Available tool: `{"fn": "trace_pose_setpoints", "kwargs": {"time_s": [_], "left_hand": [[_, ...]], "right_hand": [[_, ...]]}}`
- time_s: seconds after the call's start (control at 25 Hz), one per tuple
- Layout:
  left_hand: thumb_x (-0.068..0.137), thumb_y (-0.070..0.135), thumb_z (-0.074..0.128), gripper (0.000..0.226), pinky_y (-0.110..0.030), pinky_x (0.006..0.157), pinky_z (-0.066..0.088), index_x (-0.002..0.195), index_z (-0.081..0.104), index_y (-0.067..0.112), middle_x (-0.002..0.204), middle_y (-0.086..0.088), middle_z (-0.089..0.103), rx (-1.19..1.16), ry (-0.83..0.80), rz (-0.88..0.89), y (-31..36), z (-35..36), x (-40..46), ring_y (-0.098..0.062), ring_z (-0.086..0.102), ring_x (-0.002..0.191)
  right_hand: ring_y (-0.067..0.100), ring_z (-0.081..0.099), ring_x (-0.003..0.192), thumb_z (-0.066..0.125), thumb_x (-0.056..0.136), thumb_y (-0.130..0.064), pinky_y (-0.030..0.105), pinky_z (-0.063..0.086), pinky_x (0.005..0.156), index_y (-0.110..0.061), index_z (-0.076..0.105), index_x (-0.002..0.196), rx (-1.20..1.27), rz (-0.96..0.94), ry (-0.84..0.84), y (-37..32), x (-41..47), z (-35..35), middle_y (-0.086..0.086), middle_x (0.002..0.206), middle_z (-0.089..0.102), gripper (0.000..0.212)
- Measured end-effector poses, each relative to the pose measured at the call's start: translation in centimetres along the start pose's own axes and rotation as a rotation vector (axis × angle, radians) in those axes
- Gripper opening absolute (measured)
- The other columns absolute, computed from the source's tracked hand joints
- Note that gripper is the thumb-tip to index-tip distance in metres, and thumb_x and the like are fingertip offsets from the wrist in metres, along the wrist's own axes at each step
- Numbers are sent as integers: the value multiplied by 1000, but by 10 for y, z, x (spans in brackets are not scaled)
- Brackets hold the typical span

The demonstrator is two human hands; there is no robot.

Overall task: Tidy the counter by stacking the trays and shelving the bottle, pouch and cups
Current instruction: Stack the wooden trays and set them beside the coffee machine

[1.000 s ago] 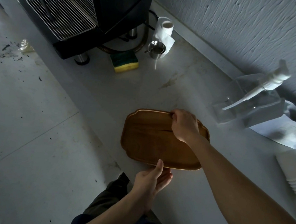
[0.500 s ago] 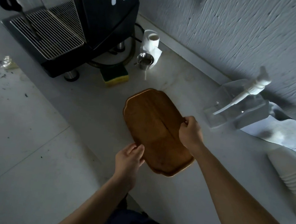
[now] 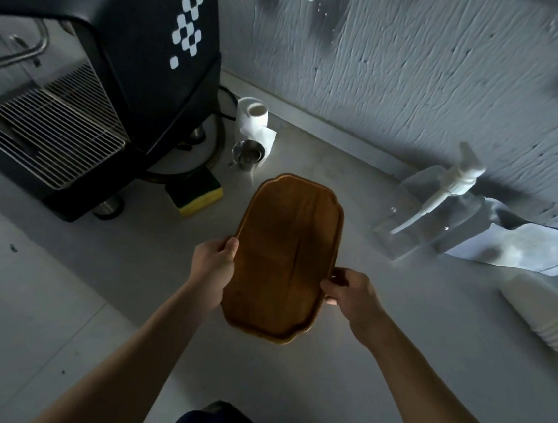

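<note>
1. Between the two hands, head view, the wooden tray (image 3: 285,256) runs lengthwise away from the person; left hand (image 3: 211,271) and right hand (image 3: 353,293) each pinch a long edge, equally near.
2. Right of the right hand lie bottle (image 3: 443,208), pouch (image 3: 525,249) and cups (image 3: 549,317).

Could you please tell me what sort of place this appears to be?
Probably a café or coffee bar counter: an espresso machine with a drip grate, a syrup pump bottle, and stacked paper cups.
</note>
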State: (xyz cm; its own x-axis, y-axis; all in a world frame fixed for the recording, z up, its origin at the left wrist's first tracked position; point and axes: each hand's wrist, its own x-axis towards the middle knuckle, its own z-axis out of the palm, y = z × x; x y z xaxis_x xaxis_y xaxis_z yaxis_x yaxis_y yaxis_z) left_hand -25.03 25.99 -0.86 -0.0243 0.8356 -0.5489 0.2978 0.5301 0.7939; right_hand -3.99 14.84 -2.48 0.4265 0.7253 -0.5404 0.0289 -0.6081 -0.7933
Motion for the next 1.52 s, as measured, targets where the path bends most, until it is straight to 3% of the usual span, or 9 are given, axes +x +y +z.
{"fn": "trace_pose_setpoints", "kwargs": {"time_s": [0.2, 0.32, 0.44, 0.6, 0.88, 1.16, 1.24, 1.4, 1.52], "left_hand": [[105, 32, 49, 36, -27, 51, 38, 70, 57, 24, 68, -2, 51, 83, 18, 0, 21, -3, 41, -10, 44, 54], [103, 29, 54, 19, -24, 54, 41, 97, 71, 23, 70, 3, 54, 50, 5, 7, 30, -5, 60, -7, 46, 59], [103, 25, 56, 24, -22, 54, 40, 117, 72, 14, 69, 6, 54, 97, 17, 60, 35, -6, 78, -4, 45, 58], [104, 25, 52, 26, -23, 46, 37, 110, 74, 12, 81, -7, 70, 313, 50, 167, 40, -9, 96, -6, 49, 55], [104, 26, 52, 36, -25, 45, 38, 71, 64, 18, 59, -2, 60, 474, 22, 279, 43, 9, 95, -11, 51, 47], [100, 24, 60, 22, -19, 44, 36, 102, 77, 11, 62, 5, 65, 640, 54, 511, 51, 28, 79, -5, 58, 52], [99, 23, 62, 22, -21, 49, 44, 112, 74, 11, 82, -3, 75, 647, 85, 550, 56, 29, 78, -11, 67, 64], [93, 18, 67, 31, -30, 88, 48, 123, 65, 17, 122, -3, 70, 676, 39, 788, 50, 37, 68, -20, 65, 112], [94, 22, 64, 32, -28, 97, 46, 125, 64, 14, 127, -4, 68, 653, -135, 1004, 44, 51, 50, -18, 62, 119]], "right_hand": [[23, 67, 78, 67, 91, -8, 38, 58, 79, 1, 62, 121, 40, 4, 35, -18, 14, 17, 8, 88, 71, 31], [23, 67, 77, 68, 91, -7, 40, 59, 82, 3, 59, 123, 41, 37, 47, -22, 25, 27, 10, 87, 70, 35], [23, 69, 75, 69, 90, -6, 38, 60, 80, 4, 59, 125, 55, 70, 46, -25, 34, 37, 11, 86, 71, 38], [27, 73, 78, 72, 88, -7, 38, 62, 79, 4, 65, 116, 24, 80, 44, -32, 45, 46, 11, 85, 73, 32], [21, 77, 67, 78, 82, -11, 28, 63, 67, 2, 69, 106, -40, 99, 133, -30, 36, 35, 11, 76, 76, 28], [20, 77, 68, 80, 82, -17, 37, 64, 74, 1, 72, 106, -48, 42, 207, -29, 18, 13, 11, 81, 77, 31], [21, 76, 73, 79, 83, -23, 37, 64, 76, 0, 73, 106, -99, 23, 210, -28, 19, 13, 11, 85, 77, 33], [12, 69, 88, 74, 87, -28, 17, 53, 71, -11, 63, 130, -176, -124, 297, -25, 13, 19, 4, 114, 72, 48], [16, 62, 116, 69, 91, -29, 21, 50, 91, -17, 50, 143, -315, -303, 396, -18, 8, 16, 2, 140, 59, 56]]}}
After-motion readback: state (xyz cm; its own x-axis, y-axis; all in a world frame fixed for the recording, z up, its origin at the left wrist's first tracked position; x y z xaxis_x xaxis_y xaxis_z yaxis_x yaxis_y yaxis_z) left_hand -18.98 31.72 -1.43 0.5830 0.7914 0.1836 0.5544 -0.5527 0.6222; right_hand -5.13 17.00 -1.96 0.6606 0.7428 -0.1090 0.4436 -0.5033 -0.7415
